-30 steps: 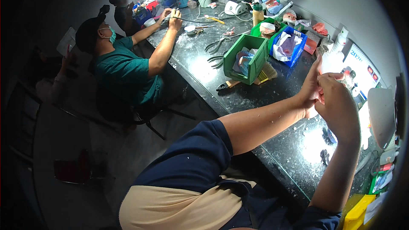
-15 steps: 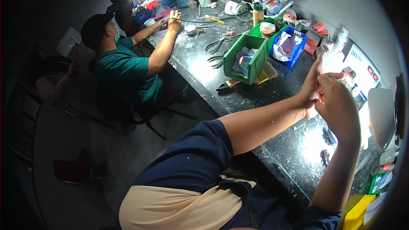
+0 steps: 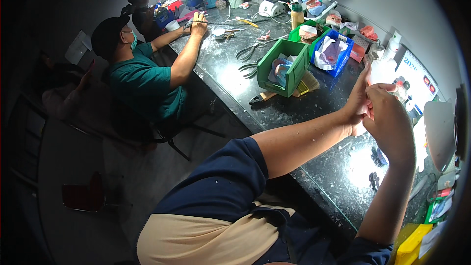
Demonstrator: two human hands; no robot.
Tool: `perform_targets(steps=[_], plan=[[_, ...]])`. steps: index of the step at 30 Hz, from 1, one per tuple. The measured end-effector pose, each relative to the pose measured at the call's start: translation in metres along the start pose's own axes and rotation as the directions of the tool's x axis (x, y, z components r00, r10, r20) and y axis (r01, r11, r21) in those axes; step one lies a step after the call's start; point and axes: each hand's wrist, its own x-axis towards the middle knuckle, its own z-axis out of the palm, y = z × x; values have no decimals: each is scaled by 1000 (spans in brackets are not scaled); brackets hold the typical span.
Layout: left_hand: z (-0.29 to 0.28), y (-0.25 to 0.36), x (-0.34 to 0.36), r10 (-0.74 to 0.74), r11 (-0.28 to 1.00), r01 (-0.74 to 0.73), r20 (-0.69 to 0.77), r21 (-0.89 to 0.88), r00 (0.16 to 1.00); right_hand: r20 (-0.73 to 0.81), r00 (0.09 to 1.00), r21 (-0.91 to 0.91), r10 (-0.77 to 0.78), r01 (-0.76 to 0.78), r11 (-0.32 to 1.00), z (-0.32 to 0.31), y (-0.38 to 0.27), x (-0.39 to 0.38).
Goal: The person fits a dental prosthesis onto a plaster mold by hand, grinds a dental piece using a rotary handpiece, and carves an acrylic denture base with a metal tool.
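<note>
Over the right side of the bench, my left hand (image 3: 357, 102) and my right hand (image 3: 390, 120) are brought together. The right hand is closed, its curled fingers against the left palm. The left hand's fingers are bent around the same spot, and their tips are mostly covered by the right hand. Whatever lies between the hands is hidden; only a small pinkish-white patch shows. Bright lamp light falls on the bench behind and below them. The nearest items are a green bin (image 3: 278, 88) holding a dental model and a blue bin (image 3: 338, 68) holding white paper.
Pliers (image 3: 251, 51) and a wood-handled brush (image 3: 306, 86) lie by the green bin. A spray bottle (image 3: 392, 44) and a desk calendar (image 3: 417, 76) stand near the wall. At the lower right is a yellow bin (image 3: 412, 245). A co-worker in green (image 3: 147, 78) sits at the bench's left side.
My hands hold almost the same pose and place. The co-worker's head has shifted slightly to the left.
</note>
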Motion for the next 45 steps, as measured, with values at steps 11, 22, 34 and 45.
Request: perform_targets(steps=[11, 22, 34, 45], plan=[[2, 2, -2, -31, 999, 31, -8, -13, 999, -1, 1000, 2, -3, 3, 1000, 0, 0, 0], [3, 3, -3, 14, 999, -14, -2, 52, 1000, 0, 1000, 0, 6, -6, 1000, -1, -1, 0], [2, 1, -1, -4, 999, 5, -12, 36, 1000, -2, 1000, 4, 5, -5, 1000, 0, 0, -1], [1, 1, 0, -2, 999, 2, -4, 39, 1000, 1, 1000, 29, 2, -2, 1000, 0, 0, 0]])
